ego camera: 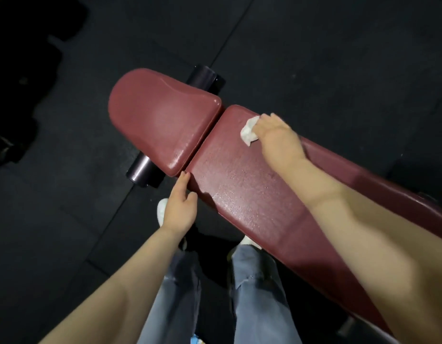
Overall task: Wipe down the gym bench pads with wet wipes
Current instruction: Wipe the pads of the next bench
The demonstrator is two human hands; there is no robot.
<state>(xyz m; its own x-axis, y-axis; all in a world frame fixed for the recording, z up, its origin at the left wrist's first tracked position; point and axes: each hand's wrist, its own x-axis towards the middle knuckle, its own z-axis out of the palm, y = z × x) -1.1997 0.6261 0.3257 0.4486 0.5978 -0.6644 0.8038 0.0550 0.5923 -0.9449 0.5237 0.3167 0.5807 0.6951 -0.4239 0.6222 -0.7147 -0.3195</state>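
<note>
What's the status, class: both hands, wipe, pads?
Right hand presses crumpled white wet wipe onto long maroon vinyl back pad. Left hand open, fingertips at pad edge. Rounded maroon seat pad untouched. Nothing in the way.

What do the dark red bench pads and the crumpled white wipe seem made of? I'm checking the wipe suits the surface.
Dark red bench pads: likely vinyl or faux leather, pebbled grain with glossy highlights. Crumpled white wipe: apparently soft nonwoven fabric, matte and creased under the right hand.

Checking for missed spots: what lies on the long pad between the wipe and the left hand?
Nothing: in the head view, only bare, glistening long pad separates the wipe from the left hand.
</note>
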